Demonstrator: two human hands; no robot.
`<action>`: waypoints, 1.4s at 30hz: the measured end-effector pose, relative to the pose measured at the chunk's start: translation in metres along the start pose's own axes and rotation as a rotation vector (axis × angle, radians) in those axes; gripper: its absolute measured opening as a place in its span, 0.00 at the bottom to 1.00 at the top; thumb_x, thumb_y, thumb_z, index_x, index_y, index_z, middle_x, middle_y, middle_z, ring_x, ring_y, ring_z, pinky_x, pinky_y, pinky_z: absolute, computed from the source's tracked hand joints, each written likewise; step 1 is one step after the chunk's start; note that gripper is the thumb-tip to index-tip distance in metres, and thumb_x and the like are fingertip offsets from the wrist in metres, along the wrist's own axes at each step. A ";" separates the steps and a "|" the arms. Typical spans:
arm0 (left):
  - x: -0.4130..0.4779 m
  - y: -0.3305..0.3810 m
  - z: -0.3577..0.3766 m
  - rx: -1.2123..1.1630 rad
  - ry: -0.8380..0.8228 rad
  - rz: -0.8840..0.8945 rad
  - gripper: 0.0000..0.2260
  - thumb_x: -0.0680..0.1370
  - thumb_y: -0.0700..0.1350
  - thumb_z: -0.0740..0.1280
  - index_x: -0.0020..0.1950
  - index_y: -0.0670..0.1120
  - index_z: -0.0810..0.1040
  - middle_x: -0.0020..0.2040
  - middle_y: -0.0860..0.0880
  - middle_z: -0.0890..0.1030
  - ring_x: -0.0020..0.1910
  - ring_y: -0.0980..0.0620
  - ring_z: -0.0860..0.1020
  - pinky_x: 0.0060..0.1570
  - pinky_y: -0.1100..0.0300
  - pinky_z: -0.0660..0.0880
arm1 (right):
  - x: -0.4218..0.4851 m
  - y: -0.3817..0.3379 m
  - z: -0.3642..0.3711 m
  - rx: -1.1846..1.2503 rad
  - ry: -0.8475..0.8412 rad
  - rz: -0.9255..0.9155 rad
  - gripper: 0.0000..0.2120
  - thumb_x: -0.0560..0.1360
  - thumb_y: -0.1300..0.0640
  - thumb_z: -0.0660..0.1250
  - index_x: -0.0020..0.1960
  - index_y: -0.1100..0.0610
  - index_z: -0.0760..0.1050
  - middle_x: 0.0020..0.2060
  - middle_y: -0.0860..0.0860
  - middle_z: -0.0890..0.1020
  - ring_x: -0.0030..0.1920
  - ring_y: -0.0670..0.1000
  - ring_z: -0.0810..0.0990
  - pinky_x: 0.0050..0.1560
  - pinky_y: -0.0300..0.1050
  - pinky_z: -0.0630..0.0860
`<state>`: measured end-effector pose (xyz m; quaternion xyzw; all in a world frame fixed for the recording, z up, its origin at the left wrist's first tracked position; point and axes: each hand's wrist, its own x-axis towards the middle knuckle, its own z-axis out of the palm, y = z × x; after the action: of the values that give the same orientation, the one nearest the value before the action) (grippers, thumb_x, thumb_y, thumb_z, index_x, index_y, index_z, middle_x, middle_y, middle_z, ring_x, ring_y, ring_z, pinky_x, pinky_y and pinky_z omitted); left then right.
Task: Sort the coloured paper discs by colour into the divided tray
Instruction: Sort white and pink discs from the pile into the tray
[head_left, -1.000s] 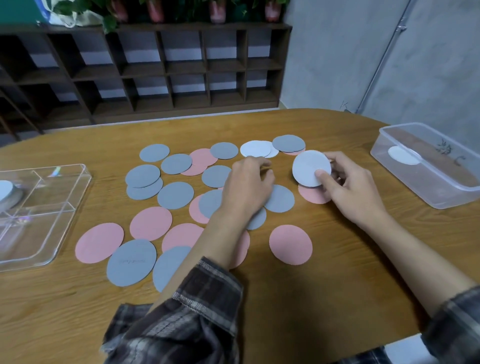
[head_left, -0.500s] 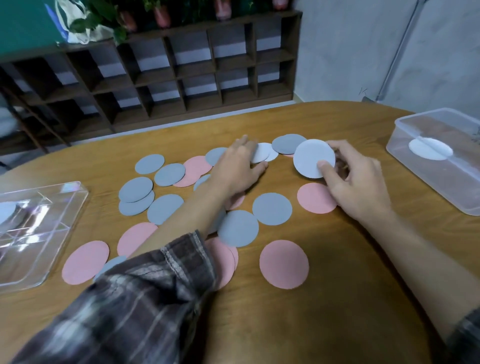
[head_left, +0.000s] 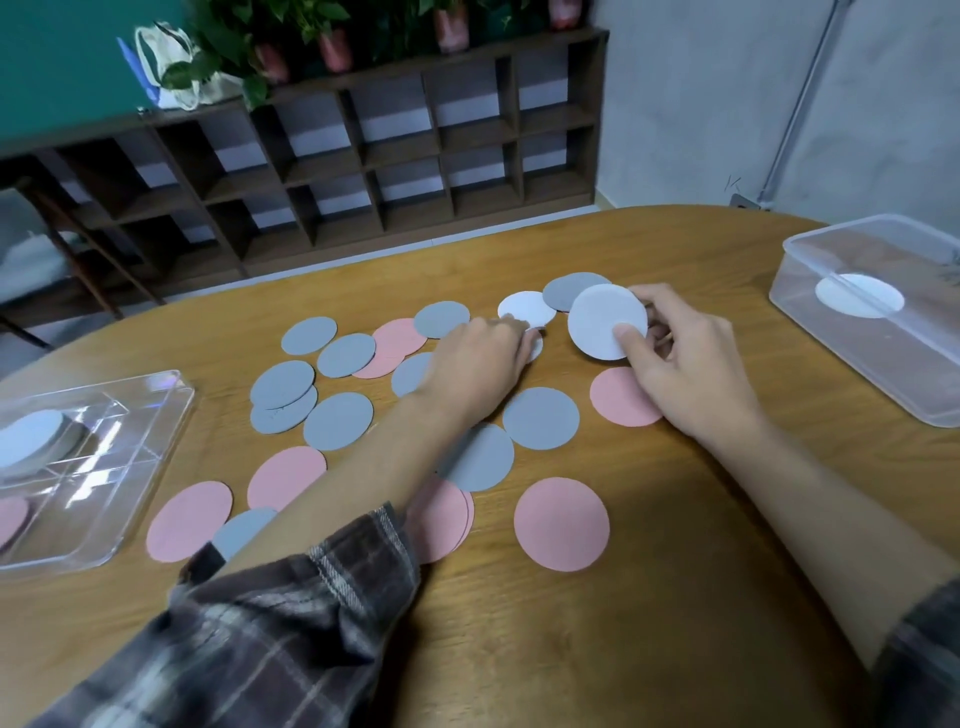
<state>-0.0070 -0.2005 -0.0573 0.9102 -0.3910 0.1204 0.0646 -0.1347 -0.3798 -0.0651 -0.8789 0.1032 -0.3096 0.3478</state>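
1. Slippage threatens: the right hand (head_left: 691, 364) pinches a white disc (head_left: 605, 319) between thumb and fingers, and thin paper could slide or crease.
2. The left hand (head_left: 480, 364) lies over discs (head_left: 337, 421) toward the table's (head_left: 675, 623) far edge; I cannot tell its grip.
3. Discs look flat and matte; the tray (head_left: 156, 467) waits at the left edge.

Flat, dull paper for the pink disc (head_left: 561, 525), the grey disc (head_left: 540, 418) and the white disc (head_left: 605, 319). Clear, shiny hard plastic for the divided tray (head_left: 171, 415); cloudier plastic for the box (head_left: 852, 358). Smooth wood with thin lines for the table (head_left: 675, 623). Soft checked cloth for the sleeve (head_left: 260, 623). Dark wood for the shelf (head_left: 389, 156).
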 end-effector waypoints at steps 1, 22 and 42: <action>-0.003 0.000 -0.001 -0.009 0.002 -0.006 0.19 0.88 0.53 0.52 0.52 0.44 0.78 0.44 0.45 0.81 0.40 0.42 0.77 0.37 0.53 0.65 | 0.000 -0.001 0.000 -0.003 -0.003 -0.001 0.14 0.80 0.57 0.67 0.65 0.53 0.77 0.41 0.51 0.80 0.42 0.48 0.77 0.44 0.41 0.75; -0.037 0.025 0.001 -0.915 0.412 -0.166 0.03 0.79 0.44 0.73 0.50 0.48 0.87 0.46 0.55 0.85 0.45 0.58 0.81 0.45 0.65 0.77 | -0.004 -0.005 0.005 0.048 -0.110 -0.105 0.24 0.84 0.62 0.61 0.78 0.48 0.68 0.40 0.48 0.80 0.42 0.48 0.80 0.52 0.41 0.75; -0.034 0.032 0.011 -0.878 0.433 -0.254 0.12 0.76 0.49 0.77 0.44 0.42 0.79 0.39 0.52 0.83 0.38 0.57 0.82 0.40 0.57 0.79 | -0.009 -0.009 0.011 -0.138 -0.228 -0.142 0.25 0.84 0.56 0.62 0.80 0.54 0.64 0.48 0.51 0.78 0.52 0.50 0.74 0.54 0.38 0.64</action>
<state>-0.0509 -0.2006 -0.0763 0.7918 -0.2683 0.1218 0.5351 -0.1348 -0.3637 -0.0698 -0.9353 0.0217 -0.2239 0.2730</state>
